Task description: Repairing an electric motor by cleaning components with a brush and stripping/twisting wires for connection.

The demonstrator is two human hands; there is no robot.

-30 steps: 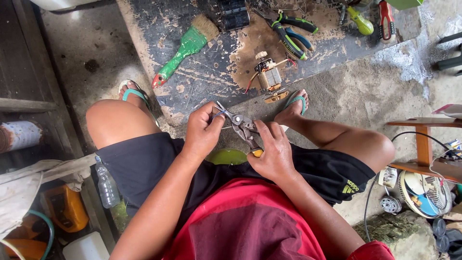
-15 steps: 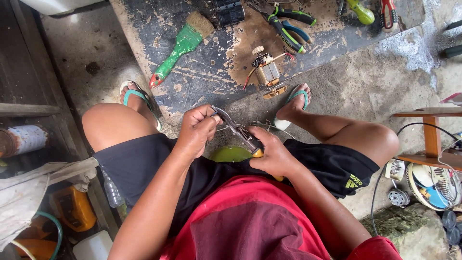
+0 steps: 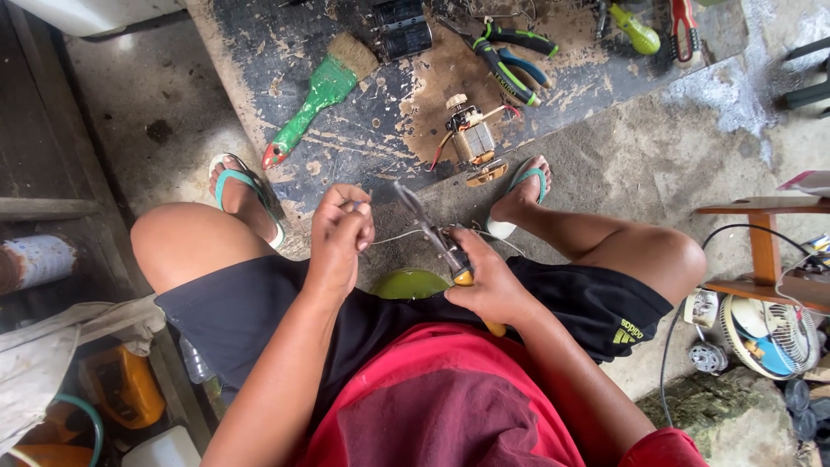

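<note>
I sit with knees apart above a dark board. My right hand (image 3: 486, 281) grips long-nose pliers (image 3: 425, 223) with yellow handles, their jaws pointing up and left. My left hand (image 3: 340, 235) is closed, pinching the end of a thin pale wire (image 3: 393, 235) that runs across to the pliers. A green round object (image 3: 408, 284) lies below, between my legs. On the board ahead rests a small electric motor (image 3: 471, 143) with copper windings and red leads.
A green-handled paintbrush (image 3: 320, 95), green-and-black pliers (image 3: 506, 54), two black cylinders (image 3: 402, 26) and a screwdriver (image 3: 635, 22) lie on the board (image 3: 259, 52). A wooden stool (image 3: 765, 251) and small fan (image 3: 769, 324) stand right. An orange device (image 3: 121, 385) sits left.
My left hand has pulled away to the left from the pliers, drawing the wire out between the two hands. The view has shifted slightly.
</note>
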